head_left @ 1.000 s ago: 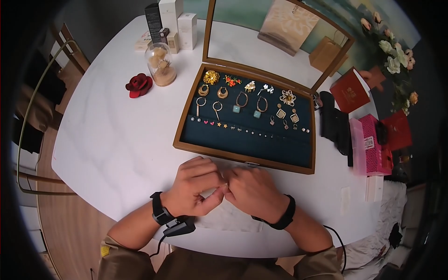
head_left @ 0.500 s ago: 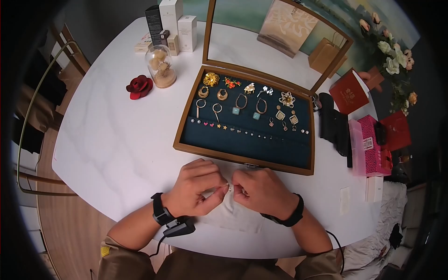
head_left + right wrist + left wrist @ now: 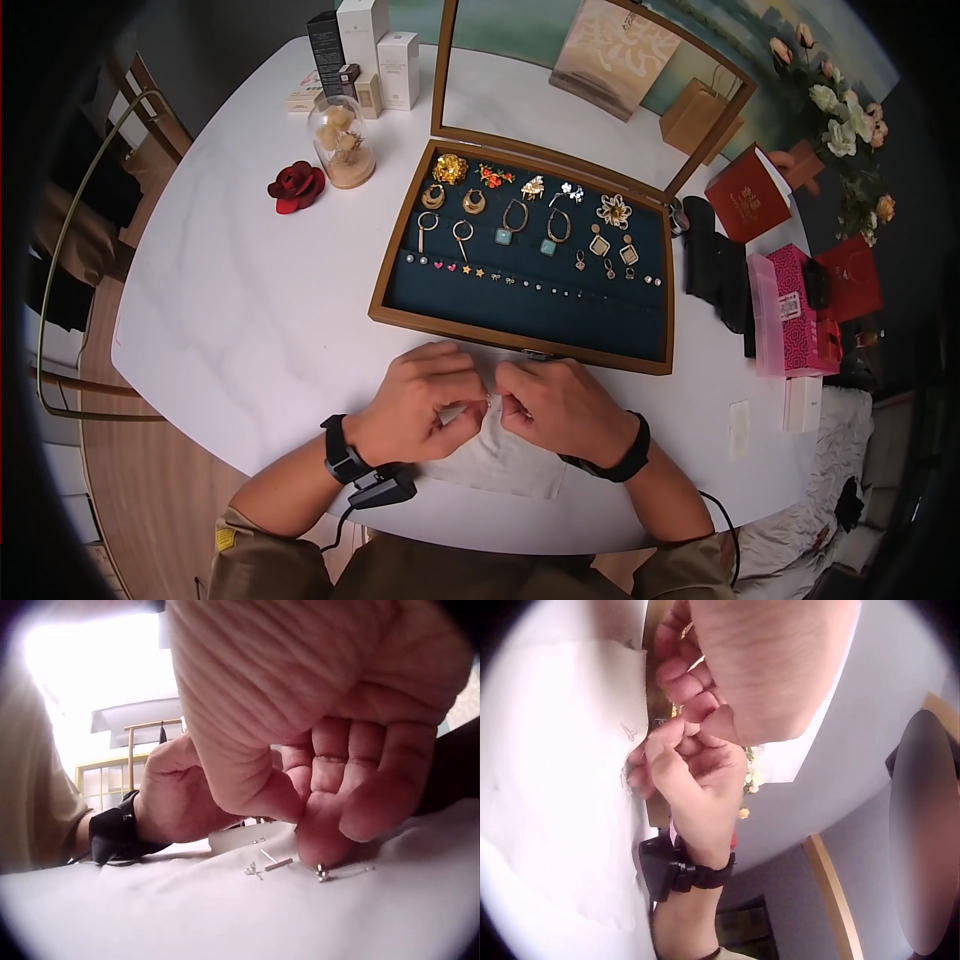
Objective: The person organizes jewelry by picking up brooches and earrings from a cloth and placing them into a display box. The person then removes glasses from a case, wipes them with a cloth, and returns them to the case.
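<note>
Over a white cloth (image 3: 500, 465), my left hand (image 3: 425, 400) pinches a tiny pale piece (image 3: 489, 399) between thumb and finger. Just beside it, my right hand (image 3: 565, 415) has its thumb and fingers curled together; no object shows between them. In the right wrist view several small silvery earrings lie on the cloth (image 3: 187, 915), one (image 3: 322, 874) below the right fingers (image 3: 322, 829) and another (image 3: 253, 868) farther left. A wooden display case (image 3: 520, 350) with a raised glass lid stands beyond the hands, its dark lining (image 3: 480, 300) holding rows of earrings and brooches.
Cosmetic boxes (image 3: 399, 72), a glass dome (image 3: 342, 145) and a red flower (image 3: 296, 187) stand at the back left. On the right are dark cases (image 3: 712, 275), a red card (image 3: 748, 195) and a pink box (image 3: 795, 310). A white patch (image 3: 739, 430) lies at the right.
The right hand has moved a little to the right, parting from the left fingertips, and since then has stayed nearly still. The left hand has barely moved.
</note>
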A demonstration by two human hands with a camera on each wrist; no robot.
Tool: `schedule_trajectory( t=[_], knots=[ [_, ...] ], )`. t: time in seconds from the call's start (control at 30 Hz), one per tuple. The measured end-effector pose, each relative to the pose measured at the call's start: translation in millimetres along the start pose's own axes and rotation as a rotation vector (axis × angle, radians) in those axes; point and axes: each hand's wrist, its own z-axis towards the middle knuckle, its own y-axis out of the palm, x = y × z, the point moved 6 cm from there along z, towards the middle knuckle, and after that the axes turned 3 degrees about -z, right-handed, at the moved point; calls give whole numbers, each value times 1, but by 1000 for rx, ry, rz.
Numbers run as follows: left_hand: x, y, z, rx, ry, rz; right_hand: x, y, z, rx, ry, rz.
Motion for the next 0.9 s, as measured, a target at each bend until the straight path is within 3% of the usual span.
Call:
schedule_trajectory(
  t=[0.17,0.47,0.57,0.73,0.9],
  knots=[
    [-6,1,-2,51,-35,18,1,-6,-4,8,6,10],
    [-12,3,-4,-60,-156,16,5,-30,-35,17,92,116],
    [-10,2,-2,-61,-134,48,12,-36,-42,79,117,100],
    [2,-1,1,-49,53,115,19,-51,-45,136,160,109],
    [0,5,0,-72,52,132,24,-65,-44,157,259,127]
  ],
)
